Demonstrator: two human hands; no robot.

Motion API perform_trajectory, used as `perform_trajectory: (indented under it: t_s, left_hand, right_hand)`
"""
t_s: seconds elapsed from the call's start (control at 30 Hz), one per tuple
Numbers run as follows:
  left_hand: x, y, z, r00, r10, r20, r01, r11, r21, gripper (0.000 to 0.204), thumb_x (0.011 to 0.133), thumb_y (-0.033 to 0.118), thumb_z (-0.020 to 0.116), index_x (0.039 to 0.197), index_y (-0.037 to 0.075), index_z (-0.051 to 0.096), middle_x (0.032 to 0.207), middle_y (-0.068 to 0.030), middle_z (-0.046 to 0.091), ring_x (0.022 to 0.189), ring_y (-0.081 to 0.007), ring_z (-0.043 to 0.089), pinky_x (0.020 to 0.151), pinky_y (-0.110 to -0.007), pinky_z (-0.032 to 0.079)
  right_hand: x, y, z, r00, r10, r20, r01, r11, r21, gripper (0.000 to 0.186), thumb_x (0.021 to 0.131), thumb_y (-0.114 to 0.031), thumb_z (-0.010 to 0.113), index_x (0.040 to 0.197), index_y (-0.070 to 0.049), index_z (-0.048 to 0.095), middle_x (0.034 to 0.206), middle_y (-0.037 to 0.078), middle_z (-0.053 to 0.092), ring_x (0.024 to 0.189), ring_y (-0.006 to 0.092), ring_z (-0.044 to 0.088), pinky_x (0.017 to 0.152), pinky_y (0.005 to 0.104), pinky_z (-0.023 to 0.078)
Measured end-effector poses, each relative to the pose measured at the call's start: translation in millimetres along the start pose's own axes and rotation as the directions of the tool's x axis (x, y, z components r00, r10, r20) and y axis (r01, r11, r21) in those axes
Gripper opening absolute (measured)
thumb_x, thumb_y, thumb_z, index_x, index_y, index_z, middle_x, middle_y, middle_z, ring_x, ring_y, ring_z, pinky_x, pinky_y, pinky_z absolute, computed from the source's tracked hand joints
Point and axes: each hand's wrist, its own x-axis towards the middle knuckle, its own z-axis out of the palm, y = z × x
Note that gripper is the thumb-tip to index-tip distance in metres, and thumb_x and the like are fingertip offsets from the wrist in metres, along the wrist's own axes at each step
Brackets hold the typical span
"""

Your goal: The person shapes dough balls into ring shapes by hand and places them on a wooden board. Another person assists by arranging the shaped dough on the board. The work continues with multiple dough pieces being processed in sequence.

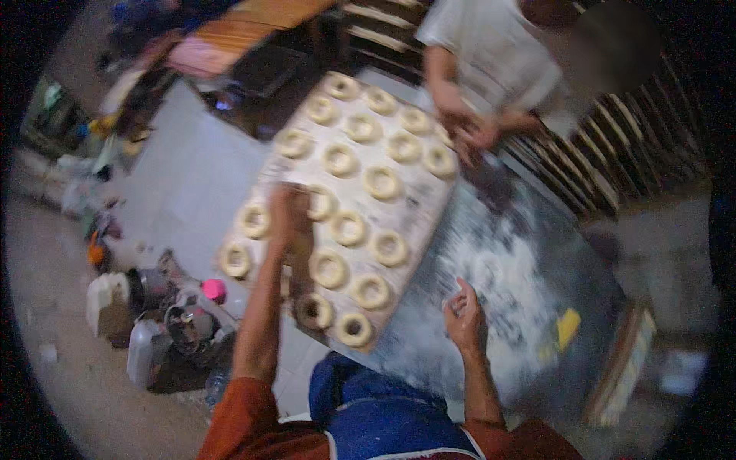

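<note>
A light, floured board [422, 199] carries rows of pale dough rings [382, 182]. It lies tilted across the worktables in front of me. My left hand [291, 211] is over the board's left part, among the rings. Motion smears its fingers, so I cannot make out whether it holds anything. To the right of the board, my right hand [464, 316] hovers above the flour-dusted grey table [429, 307]. Its fingers are apart and loosely bent, with nothing in them.
Across the table a person in a white shirt [498, 54] has both hands [475, 130] near the board's far right corner. A yellow scraper [567, 328] lies on the grey table. Plastic jugs [147, 349] stand at lower left. Slatted racks [644, 130] line the far right.
</note>
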Motion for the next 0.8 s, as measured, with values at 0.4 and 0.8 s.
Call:
perform_trajectory:
  t_s: [0.4, 0.8]
  left_hand:
    - [-137.8, 212.5, 57.9, 0.994, 0.11, 0.018, -0.106, 0.982, -0.153, 0.046, 0.083, 0.014, 0.068, 0.122, -0.002, 0.05, 0.119, -0.0156, 0.055, 0.107, -0.0256, 0.054, 0.091, -0.036, 0.041]
    - [-332.3, 361.1, 138.8, 0.6, 0.129, 0.789, 0.336, 0.855, -0.395, 0.031, 0.085, 0.015, 0.064, 0.113, 0.001, 0.055, 0.109, -0.0147, 0.061, 0.101, -0.0247, 0.06, 0.082, -0.036, 0.05]
  right_hand:
    - [-78.2, 132.1, -33.8, 0.993, -0.118, -0.028, 0.112, 0.981, -0.159, 0.029, 0.078, -0.015, 0.071, 0.103, -0.004, 0.059, 0.089, 0.016, 0.063, 0.083, 0.0306, 0.064, 0.07, 0.0428, 0.051]
    - [-125.2, 240.2, -91.5, 0.974, 0.059, -0.217, -0.025, 0.987, 0.158, 0.03, 0.07, -0.007, 0.074, 0.092, -0.004, 0.054, 0.086, 0.009, 0.06, 0.083, 0.0231, 0.058, 0.075, 0.0376, 0.045]
